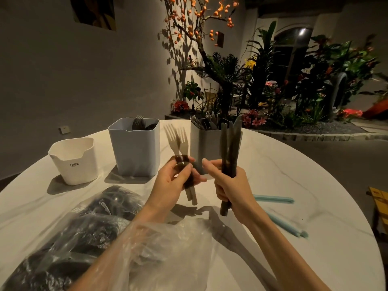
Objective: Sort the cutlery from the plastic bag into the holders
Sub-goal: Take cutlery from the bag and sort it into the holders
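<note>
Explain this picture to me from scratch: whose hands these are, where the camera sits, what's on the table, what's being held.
There is no machine here. The single picture comes from a camera worn on a person's head, looking down at their own hands. The left hand pinches two pale forks; the right hand grips a bundle of dark utensils, probably knives. On the round white table stand three holders: a short white holder, a tall holder with forks, and a grey holder behind the hands. A plastic bag of dark cutlery lies near left; two light blue sticks lie to the right.
</note>
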`<state>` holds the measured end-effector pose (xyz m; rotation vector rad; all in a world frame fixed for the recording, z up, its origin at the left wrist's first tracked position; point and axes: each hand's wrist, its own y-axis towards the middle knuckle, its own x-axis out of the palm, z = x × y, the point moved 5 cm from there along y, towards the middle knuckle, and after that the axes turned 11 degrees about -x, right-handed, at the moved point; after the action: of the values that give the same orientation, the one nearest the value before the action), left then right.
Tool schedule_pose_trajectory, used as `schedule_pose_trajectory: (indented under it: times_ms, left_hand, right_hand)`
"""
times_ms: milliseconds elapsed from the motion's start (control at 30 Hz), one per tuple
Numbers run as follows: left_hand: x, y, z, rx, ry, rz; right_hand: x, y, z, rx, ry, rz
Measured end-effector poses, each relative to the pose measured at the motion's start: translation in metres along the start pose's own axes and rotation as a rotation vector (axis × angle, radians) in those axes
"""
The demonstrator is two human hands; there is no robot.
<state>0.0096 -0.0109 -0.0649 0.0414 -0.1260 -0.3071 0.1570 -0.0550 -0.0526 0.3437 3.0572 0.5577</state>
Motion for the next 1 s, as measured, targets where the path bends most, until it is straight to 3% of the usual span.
schedule_pose_trajectory:
  times_ms: [100, 300, 433, 567, 667, 733, 833, 1000]
  left_hand:
    - [0.011, -0.003, -0.009, -0.042, 0.079, -0.065]
    - [0.013, -0.002, -0.002, 0.071, 0.017, -0.125]
    - [0.013, 0.000, -0.014, -0.040, 0.044, -0.152]
    - [0.011, 0.003, -0.019, -0.140, 0.007, -0.137]
    - [0.012, 0.002, -0.019, -0.127, 0.059, -0.130]
    - [0.011, 0.002, -0.021, -0.125, 0.074, -0.098]
    - [0.010, 0.002, -0.027, -0.235, -0.018, -0.109]
    - [0.007, 0.006, -0.027, -0.303, -0.182, -0.121]
  right_hand:
    - [0.000, -0.001, 0.004, 0.006, -0.031, 0.033]
    - [-0.003, 0.001, 0.001, -0.048, 0.053, 0.152]
    - [-0.001, -0.003, 0.009, -0.069, -0.012, 0.071]
    - [-0.003, 0.001, 0.019, 0.061, -0.002, 0.165]
    - [-0.006, 0.002, 0.013, -0.053, -0.022, 0.212]
    - [-0.002, 0.000, 0.010, -0.146, -0.101, 0.154]
    - [0.005, -0.005, 0.011, -0.052, -0.150, 0.066]
    - [-0.002, 0.001, -0.008, 0.005, 0.157, 0.195]
